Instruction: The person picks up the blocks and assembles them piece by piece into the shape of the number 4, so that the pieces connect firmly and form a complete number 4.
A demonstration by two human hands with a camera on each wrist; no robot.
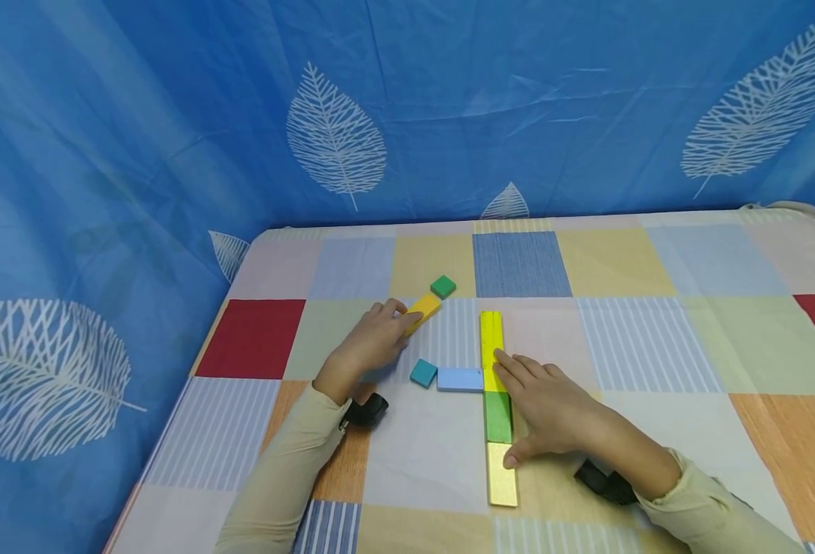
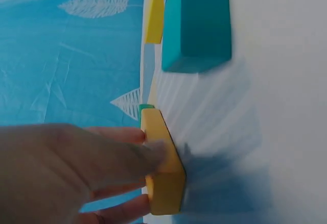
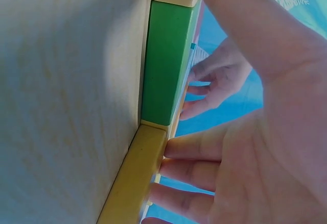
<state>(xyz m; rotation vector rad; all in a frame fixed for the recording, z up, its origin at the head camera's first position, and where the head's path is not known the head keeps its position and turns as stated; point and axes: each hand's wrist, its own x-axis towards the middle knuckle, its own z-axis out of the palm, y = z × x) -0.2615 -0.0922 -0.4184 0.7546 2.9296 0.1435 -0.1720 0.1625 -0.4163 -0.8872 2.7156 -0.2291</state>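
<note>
My left hand (image 1: 372, 340) pinches an orange-yellow wooden block (image 1: 428, 307), its thumb on the near face and fingers behind in the left wrist view. Just beyond that block's far end lies a small green block (image 1: 443, 287). The right hand (image 1: 552, 408) rests along a row of blocks with its fingers extended. Its fingertips touch a bright yellow block (image 1: 492, 335), and the thumb lies at a pale yellow block (image 1: 502, 486). A green block (image 1: 498, 417) sits between those two in the row. A light blue block (image 1: 459, 379) meets the row's left side, beside a teal block (image 1: 424, 373).
A patchwork cloth (image 1: 421, 469) covers the table. Blue curtain (image 1: 435, 115) with white leaf prints hangs behind the table and along its left side. Dark wrist straps (image 1: 367, 411) are worn on both arms.
</note>
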